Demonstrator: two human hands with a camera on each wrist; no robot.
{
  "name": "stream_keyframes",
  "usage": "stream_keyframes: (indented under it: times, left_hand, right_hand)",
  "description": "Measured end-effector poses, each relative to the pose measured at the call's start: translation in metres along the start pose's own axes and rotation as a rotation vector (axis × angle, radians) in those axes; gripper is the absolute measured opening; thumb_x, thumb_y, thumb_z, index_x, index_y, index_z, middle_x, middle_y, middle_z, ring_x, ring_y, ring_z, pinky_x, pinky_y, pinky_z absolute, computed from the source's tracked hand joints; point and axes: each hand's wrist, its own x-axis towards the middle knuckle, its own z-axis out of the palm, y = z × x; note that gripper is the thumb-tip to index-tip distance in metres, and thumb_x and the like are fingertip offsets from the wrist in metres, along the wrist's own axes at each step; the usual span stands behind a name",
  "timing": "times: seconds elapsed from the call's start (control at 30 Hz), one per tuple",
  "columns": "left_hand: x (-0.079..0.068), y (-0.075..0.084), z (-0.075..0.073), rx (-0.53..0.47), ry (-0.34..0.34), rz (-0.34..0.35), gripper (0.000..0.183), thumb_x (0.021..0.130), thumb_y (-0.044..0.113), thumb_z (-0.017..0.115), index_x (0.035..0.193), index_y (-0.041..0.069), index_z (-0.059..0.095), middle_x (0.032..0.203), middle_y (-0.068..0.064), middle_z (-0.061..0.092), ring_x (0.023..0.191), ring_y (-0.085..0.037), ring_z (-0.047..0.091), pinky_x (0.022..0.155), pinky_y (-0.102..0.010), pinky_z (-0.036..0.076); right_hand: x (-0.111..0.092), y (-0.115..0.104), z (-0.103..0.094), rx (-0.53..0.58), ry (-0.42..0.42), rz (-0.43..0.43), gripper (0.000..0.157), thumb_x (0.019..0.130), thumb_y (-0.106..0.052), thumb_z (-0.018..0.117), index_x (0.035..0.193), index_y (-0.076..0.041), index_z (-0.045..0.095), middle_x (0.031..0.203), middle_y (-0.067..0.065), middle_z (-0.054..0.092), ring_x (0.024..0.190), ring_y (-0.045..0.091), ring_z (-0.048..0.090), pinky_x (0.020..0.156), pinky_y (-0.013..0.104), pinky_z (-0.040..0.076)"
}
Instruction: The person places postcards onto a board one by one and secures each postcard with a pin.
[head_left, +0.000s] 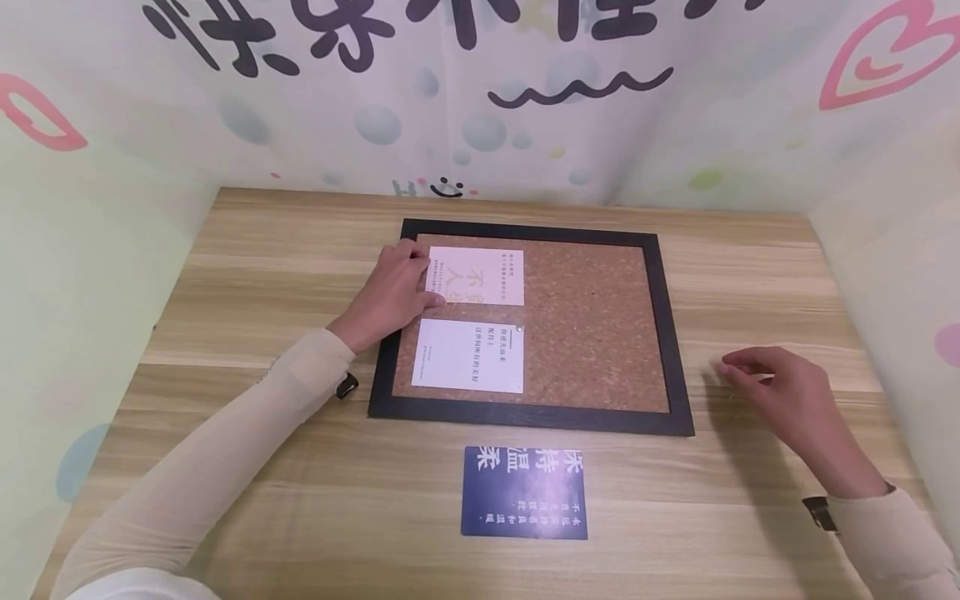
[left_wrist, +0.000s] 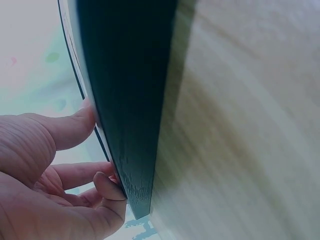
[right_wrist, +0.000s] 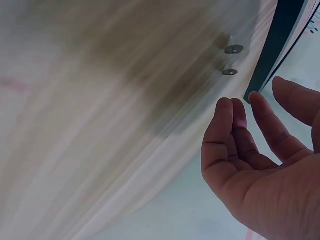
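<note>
From my remote post I see a printed backdrop (head_left: 660,142) of black lettering and pale bubbles standing behind a wood-grain counter (head_left: 337,517). A black-framed cork board (head_left: 592,333) lies flat on the counter. I watch the left hand (head_left: 386,296) reach over its left frame, thumb and fingers spread apart; the right hand (head_left: 791,400) hovers off the board's right side, fingers loosely bent, thumb near them. A blue card (head_left: 525,492) rests on the counter, in front of the board. On the cork sits a lower white card (head_left: 450,358); just beyond it, an upper white card (head_left: 480,275), its left edge touched by the left hand. My right-wrist feed shows two metal tacks (right_wrist: 233,49) on the counter. A small silver pin (head_left: 519,328) marks the lower white card's far right corner.
</note>
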Motion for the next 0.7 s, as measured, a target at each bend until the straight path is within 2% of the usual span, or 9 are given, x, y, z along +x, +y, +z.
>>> stream_keyframes:
  times: [0.13,0.33,0.4,0.53,0.6,0.7]
  left_hand:
    - [0.0,0.001,0.0,0.005,0.002,0.003,0.06,0.1,0.019,0.085,0.144,-0.015,0.063,0.158,-0.025,0.046,0.139,-0.041,0.041,0.114,-0.049,0.043]
    - [0.001,0.001,0.0,0.002,0.0,0.0,0.059,0.1,0.019,0.085,0.143,-0.015,0.063,0.158,-0.025,0.046,0.139,-0.041,0.041,0.113,-0.049,0.043]
    - [0.001,0.001,0.0,0.002,0.0,0.0,0.059,0.1,0.019,0.085,0.143,-0.015,0.063,0.158,-0.025,0.046,0.138,-0.041,0.042,0.113,-0.049,0.044]
    - [0.001,0.002,0.0,0.008,-0.001,-0.004,0.059,0.1,0.02,0.085,0.143,-0.015,0.064,0.158,-0.025,0.046,0.138,-0.04,0.042,0.113,-0.049,0.044]
    - [0.001,0.002,0.0,0.008,-0.002,-0.005,0.059,0.1,0.02,0.085,0.143,-0.015,0.064,0.159,-0.025,0.046,0.138,-0.04,0.042,0.113,-0.049,0.044]
    - [0.0,0.001,0.0,0.008,-0.001,0.0,0.058,0.1,0.019,0.085,0.142,-0.015,0.064,0.158,-0.026,0.046,0.138,-0.041,0.042,0.113,-0.049,0.044]
  right_hand:
    - [-0.003,0.005,-0.001,-0.003,-0.016,0.01,0.025,0.105,-0.016,0.077,0.119,0.004,0.08,0.114,0.026,0.078,0.091,0.011,0.067,0.067,0.012,0.048]
    - [-0.006,0.01,-0.001,-0.019,-0.024,0.017,0.025,0.105,-0.016,0.077,0.118,0.005,0.08,0.112,0.027,0.078,0.094,0.026,0.072,0.066,0.015,0.048]
    - [-0.007,0.012,-0.001,-0.025,-0.023,0.016,0.023,0.105,-0.015,0.078,0.117,0.004,0.08,0.111,0.026,0.079,0.092,0.022,0.071,0.065,0.016,0.048]
    - [-0.009,0.015,-0.001,-0.037,-0.019,0.01,0.02,0.103,-0.013,0.079,0.114,0.003,0.081,0.107,0.024,0.08,0.086,-0.002,0.061,0.065,0.016,0.047]
    - [-0.01,0.016,0.0,-0.045,-0.017,0.011,0.018,0.103,-0.012,0.08,0.113,0.003,0.081,0.105,0.023,0.08,0.085,-0.002,0.061,0.065,0.017,0.047]
    - [-0.012,0.017,0.0,-0.059,-0.021,0.025,0.018,0.103,-0.013,0.08,0.112,0.003,0.081,0.104,0.022,0.08,0.086,0.009,0.067,0.064,0.019,0.047]
